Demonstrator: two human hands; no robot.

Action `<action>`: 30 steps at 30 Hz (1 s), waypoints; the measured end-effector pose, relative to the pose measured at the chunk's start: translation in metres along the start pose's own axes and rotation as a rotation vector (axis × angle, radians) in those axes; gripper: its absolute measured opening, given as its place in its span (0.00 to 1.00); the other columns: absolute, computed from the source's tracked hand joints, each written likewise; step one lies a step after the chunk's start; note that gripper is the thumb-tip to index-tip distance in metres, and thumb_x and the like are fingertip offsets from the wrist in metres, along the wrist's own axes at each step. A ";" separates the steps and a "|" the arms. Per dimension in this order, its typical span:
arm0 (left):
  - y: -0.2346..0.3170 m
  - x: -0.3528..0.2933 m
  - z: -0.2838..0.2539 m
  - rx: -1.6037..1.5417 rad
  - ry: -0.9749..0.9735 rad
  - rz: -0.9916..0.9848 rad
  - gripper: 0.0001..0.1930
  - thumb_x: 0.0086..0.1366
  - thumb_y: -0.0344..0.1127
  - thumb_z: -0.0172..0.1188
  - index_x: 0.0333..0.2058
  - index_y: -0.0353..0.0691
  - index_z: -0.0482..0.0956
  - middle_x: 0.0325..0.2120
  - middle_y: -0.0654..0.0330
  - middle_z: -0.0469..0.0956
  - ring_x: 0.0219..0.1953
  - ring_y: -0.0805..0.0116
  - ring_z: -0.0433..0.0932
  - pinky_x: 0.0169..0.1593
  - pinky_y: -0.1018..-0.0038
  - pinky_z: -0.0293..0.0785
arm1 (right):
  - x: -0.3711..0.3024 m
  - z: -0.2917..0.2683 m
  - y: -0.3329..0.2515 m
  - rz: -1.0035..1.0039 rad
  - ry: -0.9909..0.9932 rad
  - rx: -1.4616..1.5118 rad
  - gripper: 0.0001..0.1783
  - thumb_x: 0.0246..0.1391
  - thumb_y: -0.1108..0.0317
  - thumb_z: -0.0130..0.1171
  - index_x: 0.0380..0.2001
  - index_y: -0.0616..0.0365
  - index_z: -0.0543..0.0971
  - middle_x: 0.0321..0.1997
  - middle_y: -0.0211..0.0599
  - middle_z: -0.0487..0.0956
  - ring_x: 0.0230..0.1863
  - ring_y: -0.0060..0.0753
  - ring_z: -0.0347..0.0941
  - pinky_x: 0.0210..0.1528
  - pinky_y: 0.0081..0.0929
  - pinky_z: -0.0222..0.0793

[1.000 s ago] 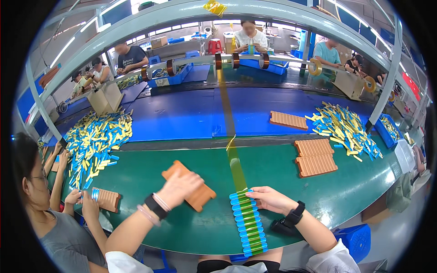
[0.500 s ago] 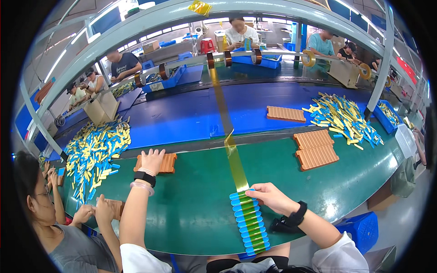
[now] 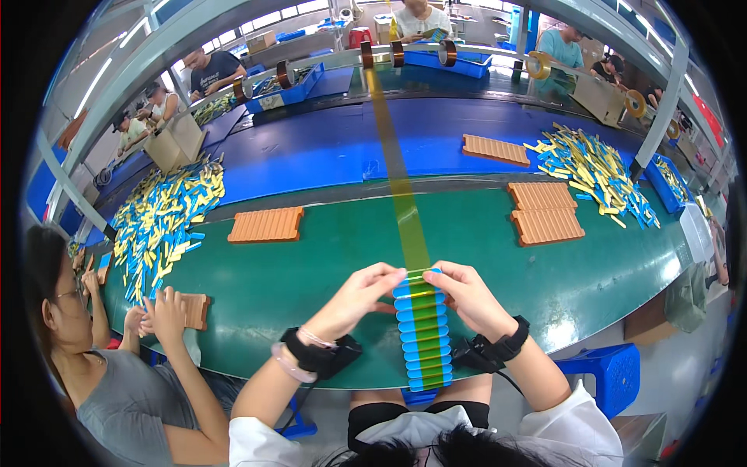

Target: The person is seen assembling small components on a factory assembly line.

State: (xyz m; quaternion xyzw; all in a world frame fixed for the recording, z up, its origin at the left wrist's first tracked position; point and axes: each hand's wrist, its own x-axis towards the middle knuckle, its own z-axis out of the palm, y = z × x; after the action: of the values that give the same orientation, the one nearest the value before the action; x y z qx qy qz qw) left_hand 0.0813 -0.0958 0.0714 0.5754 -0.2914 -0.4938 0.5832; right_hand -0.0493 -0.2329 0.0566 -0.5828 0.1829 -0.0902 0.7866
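A taped row of blue round-ended strips (image 3: 424, 327) hangs over the near table edge towards my lap, with amber-yellow tape (image 3: 410, 226) running down its middle. My left hand (image 3: 359, 292) pinches the left end of the row's top strip. At the opposite end of that strip, my right hand (image 3: 463, 289) pinches it between thumb and fingers. From the row the tape stretches away, flat and taut, up to a brown tape roll (image 3: 367, 54) on the overhead bar. A ridged orange-brown block (image 3: 266, 225) lies on the green table, left of the tape.
Two ridged blocks (image 3: 546, 214) lie at right, another (image 3: 496, 149) behind. Heaps of blue and yellow strips stand at left (image 3: 167, 218) and right (image 3: 595, 171). A co-worker (image 3: 148, 373) works close on my left. A blue stool (image 3: 607, 373) stands at lower right.
My left hand has left the ridged block and come to the row's top strip. The right hand stays there. The tape, folded up at one point before, now lies straight. The view has tilted down.
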 end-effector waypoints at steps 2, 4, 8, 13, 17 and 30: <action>-0.012 0.002 -0.001 0.027 0.037 0.096 0.11 0.62 0.40 0.48 0.35 0.37 0.70 0.31 0.65 0.71 0.33 0.79 0.70 0.38 0.80 0.68 | 0.001 0.007 -0.001 -0.026 -0.026 0.000 0.09 0.53 0.63 0.50 0.26 0.55 0.72 0.26 0.21 0.70 0.26 0.09 0.63 0.27 0.11 0.58; -0.015 0.004 0.003 0.059 0.050 0.196 0.09 0.61 0.38 0.50 0.33 0.38 0.70 0.28 0.67 0.71 0.31 0.82 0.69 0.36 0.83 0.67 | 0.003 0.008 -0.002 -0.071 -0.012 -0.059 0.09 0.53 0.63 0.50 0.25 0.55 0.72 0.24 0.20 0.70 0.25 0.08 0.62 0.26 0.10 0.56; -0.008 -0.001 0.017 0.040 0.151 0.292 0.07 0.59 0.35 0.52 0.29 0.37 0.72 0.24 0.70 0.71 0.27 0.86 0.66 0.30 0.86 0.63 | -0.001 0.017 -0.008 -0.155 0.001 -0.094 0.09 0.53 0.63 0.51 0.24 0.55 0.72 0.23 0.19 0.70 0.24 0.07 0.61 0.24 0.09 0.55; -0.015 -0.009 0.023 0.105 0.253 0.424 0.06 0.58 0.32 0.54 0.26 0.37 0.72 0.21 0.70 0.70 0.23 0.87 0.64 0.27 0.87 0.60 | -0.009 0.027 0.003 -0.151 0.030 0.015 0.08 0.53 0.63 0.52 0.25 0.55 0.73 0.23 0.19 0.70 0.23 0.06 0.61 0.23 0.08 0.53; -0.030 -0.023 0.030 0.071 0.295 0.389 0.06 0.57 0.32 0.54 0.24 0.37 0.72 0.19 0.72 0.69 0.22 0.88 0.62 0.25 0.88 0.58 | -0.023 0.033 0.017 -0.199 0.012 0.056 0.08 0.52 0.64 0.52 0.25 0.55 0.73 0.23 0.18 0.70 0.23 0.05 0.60 0.22 0.07 0.52; -0.088 -0.086 0.044 0.123 0.177 0.285 0.06 0.55 0.29 0.57 0.26 0.32 0.72 0.22 0.65 0.70 0.24 0.82 0.64 0.28 0.84 0.62 | -0.087 0.021 0.064 -0.075 -0.128 -0.192 0.10 0.50 0.67 0.55 0.28 0.66 0.75 0.27 0.27 0.73 0.28 0.14 0.66 0.30 0.15 0.62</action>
State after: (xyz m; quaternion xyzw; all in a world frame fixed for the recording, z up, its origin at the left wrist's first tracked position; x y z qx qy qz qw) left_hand -0.0092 -0.0209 0.0142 0.6042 -0.3471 -0.3346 0.6344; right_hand -0.1253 -0.1639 0.0174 -0.6663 0.1182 -0.0643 0.7334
